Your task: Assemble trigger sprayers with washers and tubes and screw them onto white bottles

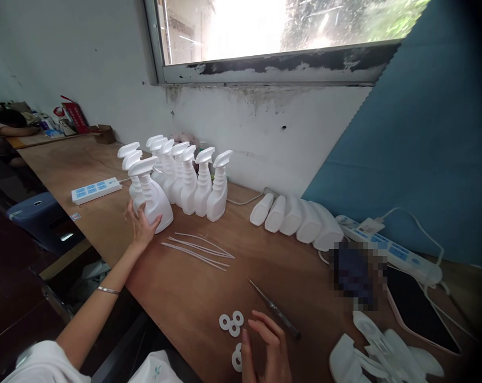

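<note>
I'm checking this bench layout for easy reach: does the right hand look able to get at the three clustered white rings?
Most likely yes: the right hand is close beside the three white rings, which lie uncovered on the table, with nothing visible in between.

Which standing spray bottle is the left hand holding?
The frontmost spray bottle: the left hand grips its lower body; the other standing ones are farther back.

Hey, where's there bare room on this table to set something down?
There's bare table between the thin tubes and the washers, and another patch between the screwdriver and the lying bottles. It's crowded at the right, around the phone and white plastic parts, and among the standing bottles.
</note>
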The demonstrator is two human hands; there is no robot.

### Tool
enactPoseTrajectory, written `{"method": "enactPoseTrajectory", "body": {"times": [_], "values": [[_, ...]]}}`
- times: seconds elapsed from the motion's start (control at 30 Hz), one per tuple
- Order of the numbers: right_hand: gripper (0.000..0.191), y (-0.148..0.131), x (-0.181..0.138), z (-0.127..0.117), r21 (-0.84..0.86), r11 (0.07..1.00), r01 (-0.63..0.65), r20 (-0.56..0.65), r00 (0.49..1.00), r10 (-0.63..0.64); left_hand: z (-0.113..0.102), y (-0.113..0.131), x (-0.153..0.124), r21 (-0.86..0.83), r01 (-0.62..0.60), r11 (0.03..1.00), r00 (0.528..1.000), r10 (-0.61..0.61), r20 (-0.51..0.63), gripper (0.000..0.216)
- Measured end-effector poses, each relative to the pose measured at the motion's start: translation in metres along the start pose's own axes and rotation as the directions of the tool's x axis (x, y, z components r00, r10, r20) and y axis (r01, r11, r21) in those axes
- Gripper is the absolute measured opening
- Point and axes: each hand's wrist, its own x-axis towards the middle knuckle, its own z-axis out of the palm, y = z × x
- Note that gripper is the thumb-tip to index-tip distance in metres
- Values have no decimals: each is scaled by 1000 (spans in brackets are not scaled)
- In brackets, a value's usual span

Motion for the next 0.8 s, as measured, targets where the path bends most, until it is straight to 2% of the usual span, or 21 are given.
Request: {"method": "enactPoseTrajectory", "body": {"times": [0.2, 0.43, 0.8], "values": [[9, 1, 0, 2, -7, 1000, 10, -15, 1000, -11, 14, -14, 6, -110, -1, 994, 1000, 4, 21, 63], [8, 3, 0, 4, -15, 1000, 20, -31, 999, -21, 29, -21, 15, -118, -39, 992, 999, 40, 3, 62], [9, 3, -3, 6, -21, 1000, -6, -5, 1000, 6, 40, -27, 24, -128, -39, 991, 999, 40, 3, 72]]}}
